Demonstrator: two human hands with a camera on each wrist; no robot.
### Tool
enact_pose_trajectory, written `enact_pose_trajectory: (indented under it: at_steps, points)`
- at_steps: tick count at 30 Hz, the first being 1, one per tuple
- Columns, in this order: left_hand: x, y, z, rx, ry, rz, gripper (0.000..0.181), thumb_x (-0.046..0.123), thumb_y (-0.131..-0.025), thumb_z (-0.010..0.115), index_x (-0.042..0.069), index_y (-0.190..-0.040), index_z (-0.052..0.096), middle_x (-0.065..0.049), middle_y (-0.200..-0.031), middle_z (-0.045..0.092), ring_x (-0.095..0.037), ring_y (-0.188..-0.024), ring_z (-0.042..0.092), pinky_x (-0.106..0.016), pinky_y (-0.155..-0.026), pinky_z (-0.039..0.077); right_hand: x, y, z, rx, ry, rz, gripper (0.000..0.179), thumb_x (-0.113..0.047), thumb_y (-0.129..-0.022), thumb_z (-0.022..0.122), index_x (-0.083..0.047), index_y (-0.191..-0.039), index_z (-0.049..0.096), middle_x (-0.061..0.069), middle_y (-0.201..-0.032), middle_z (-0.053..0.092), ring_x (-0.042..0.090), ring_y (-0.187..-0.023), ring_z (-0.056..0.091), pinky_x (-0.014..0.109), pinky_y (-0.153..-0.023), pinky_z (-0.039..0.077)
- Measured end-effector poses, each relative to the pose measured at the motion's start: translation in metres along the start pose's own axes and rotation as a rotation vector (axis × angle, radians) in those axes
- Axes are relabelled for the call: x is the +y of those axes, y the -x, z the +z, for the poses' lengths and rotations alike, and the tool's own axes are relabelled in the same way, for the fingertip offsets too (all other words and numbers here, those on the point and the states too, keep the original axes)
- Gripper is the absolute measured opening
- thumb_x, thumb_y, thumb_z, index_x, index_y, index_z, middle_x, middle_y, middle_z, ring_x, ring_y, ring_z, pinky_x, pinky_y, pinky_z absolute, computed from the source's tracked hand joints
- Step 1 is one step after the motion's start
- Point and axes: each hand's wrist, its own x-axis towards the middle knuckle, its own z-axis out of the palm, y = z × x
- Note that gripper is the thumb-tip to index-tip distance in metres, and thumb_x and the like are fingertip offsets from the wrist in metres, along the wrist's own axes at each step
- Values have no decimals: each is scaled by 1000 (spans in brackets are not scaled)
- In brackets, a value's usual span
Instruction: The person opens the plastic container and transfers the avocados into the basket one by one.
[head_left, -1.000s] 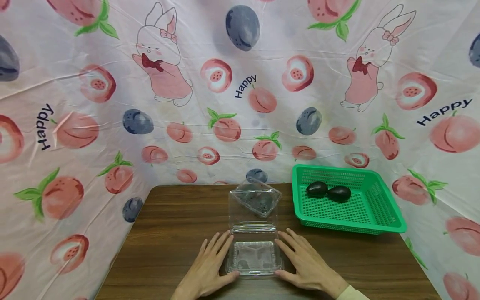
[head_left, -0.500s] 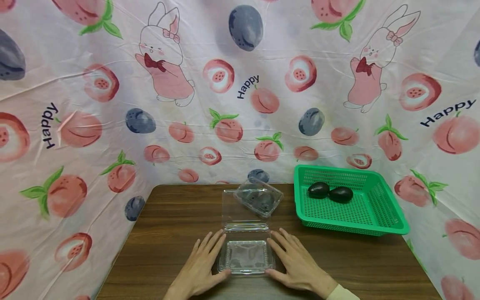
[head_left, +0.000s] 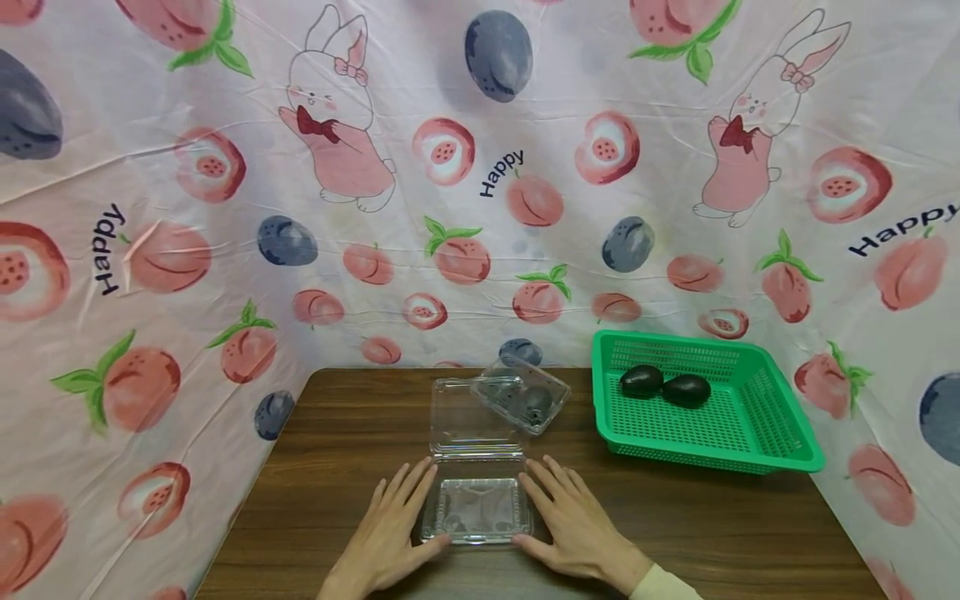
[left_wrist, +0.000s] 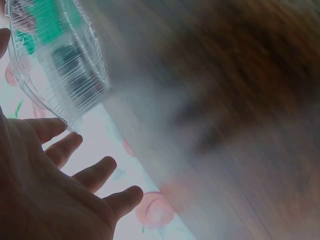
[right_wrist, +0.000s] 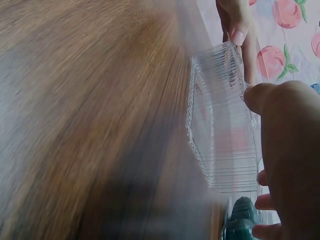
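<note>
A clear plastic clamshell container lies on the wooden table with its lid tipped back. My left hand is along its left side, fingers straight, thumb by the front left corner. Along the right side my right hand does the same, its thumb at the front right corner. In the right wrist view both thumbs touch the rim of the container. Behind the raised lid a second clear container sits at an angle, with a dark, avocado-like shape showing through it.
A green perforated basket stands at the back right of the table, holding two dark avocados. A printed cloth with peaches and rabbits hangs behind and on both sides. Brown wooden tabletop spreads out to the left.
The open container has slid left across the table, and both hands have gone along with it. It now covers less of the second container. The head view has turned slightly left.
</note>
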Motion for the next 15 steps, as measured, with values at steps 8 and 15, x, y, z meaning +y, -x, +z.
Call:
enact_pose_trajectory:
  at_steps: [8, 15]
  points:
    - [-9, 5, -5, 38, -1, -25, 99, 66, -100, 75, 15, -177, 40, -11, -183, 42, -52, -164, 45, -87, -121, 39, -13, -12, 1, -15, -31, 11, 87, -76, -106, 58, -11, -163, 60, 14, -171, 56, 44, -160, 53, 64, -124, 52]
    - [-17, 10, -9, 65, -9, -35, 95, 64, -102, 76, 15, -176, 42, -11, -182, 44, -54, -161, 47, -88, -117, 42, -23, -22, 3, -4, -32, 6, 87, -76, -107, 57, -9, -163, 59, 15, -171, 56, 46, -158, 54, 64, -122, 54]
